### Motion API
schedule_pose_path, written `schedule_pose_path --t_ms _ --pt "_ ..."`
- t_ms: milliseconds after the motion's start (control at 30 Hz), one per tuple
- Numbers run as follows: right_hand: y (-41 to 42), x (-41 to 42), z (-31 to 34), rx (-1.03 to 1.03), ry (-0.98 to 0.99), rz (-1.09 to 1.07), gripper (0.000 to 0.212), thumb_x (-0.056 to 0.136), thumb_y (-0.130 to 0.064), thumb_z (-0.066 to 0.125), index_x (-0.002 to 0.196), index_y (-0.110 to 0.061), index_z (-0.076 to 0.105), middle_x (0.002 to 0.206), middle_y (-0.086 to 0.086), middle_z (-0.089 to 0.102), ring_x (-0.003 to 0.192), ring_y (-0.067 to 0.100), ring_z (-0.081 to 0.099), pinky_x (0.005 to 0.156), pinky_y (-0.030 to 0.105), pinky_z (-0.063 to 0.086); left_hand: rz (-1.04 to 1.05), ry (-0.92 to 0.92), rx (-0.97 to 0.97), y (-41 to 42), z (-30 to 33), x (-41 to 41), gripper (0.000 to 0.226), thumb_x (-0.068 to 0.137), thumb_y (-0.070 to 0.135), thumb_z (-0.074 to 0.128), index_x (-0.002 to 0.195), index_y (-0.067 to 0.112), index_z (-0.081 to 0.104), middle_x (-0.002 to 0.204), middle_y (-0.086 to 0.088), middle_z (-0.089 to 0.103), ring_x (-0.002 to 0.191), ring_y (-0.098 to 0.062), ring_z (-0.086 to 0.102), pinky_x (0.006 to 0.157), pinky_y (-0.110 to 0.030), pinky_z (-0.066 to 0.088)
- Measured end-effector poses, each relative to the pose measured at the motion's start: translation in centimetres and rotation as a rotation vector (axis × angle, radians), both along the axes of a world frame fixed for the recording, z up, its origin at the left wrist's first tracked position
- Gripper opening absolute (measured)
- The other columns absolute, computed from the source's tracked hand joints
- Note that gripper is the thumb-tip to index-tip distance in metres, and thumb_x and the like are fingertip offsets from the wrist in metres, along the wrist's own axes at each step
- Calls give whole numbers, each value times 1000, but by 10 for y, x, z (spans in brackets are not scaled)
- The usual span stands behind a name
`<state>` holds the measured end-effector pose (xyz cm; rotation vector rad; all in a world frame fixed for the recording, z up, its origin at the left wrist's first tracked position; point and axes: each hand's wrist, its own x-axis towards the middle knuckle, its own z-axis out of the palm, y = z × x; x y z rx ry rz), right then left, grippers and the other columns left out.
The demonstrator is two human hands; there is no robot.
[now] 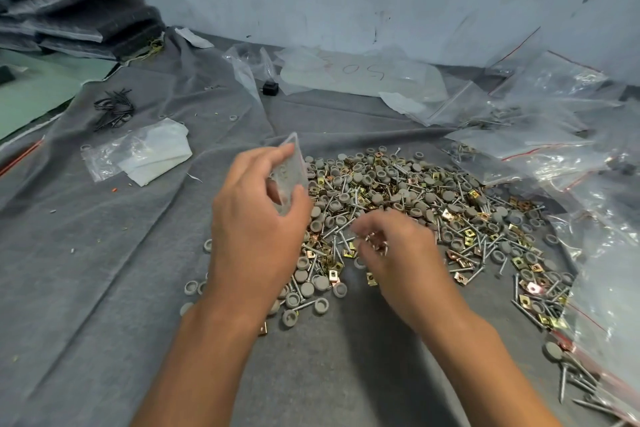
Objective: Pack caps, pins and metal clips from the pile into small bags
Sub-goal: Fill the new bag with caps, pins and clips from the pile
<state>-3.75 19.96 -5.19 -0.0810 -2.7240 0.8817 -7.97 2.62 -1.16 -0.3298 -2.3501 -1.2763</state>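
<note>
A wide pile (433,211) of grey round caps, long metal pins and brass-coloured clips lies on the grey cloth. My left hand (256,225) holds a small clear bag (291,173) upright at the pile's left edge, pinched between thumb and fingers. My right hand (398,253) hovers low over the pile's near side, blurred, with fingers curled round some small metal pieces (375,243). Loose caps (304,291) lie scattered under and around my left wrist.
Clear zip bags with red strips (561,135) are heaped along the right, some holding pins. More plastic bags (138,152) lie at the left, with black ties (114,107) behind them. A small black box (268,87) and folded dark fabric (76,0) sit farther back.
</note>
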Motion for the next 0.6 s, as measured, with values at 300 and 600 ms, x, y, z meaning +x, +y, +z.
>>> schedule_pose_path --t_ms 300,600 --pt "-21 -4 -9 243 -124 -19 23 94 -32 61 118 -30 58 109 -12 60 108 15 45 82 34 47 -49 -32 -49 4 2 3 36 87 22 74 121 28 70 103 22 60 78 -3 56 70 -4 40" --pt "-26 -3 -11 231 -153 -86 22 87 -24 55 109 -26 57 85 -4 65 90 24 58 63 32 37 -54 -51 -63 3 1 3 40 85 22 75 124 27 69 107 20 61 79 -6 57 71 -4 39"
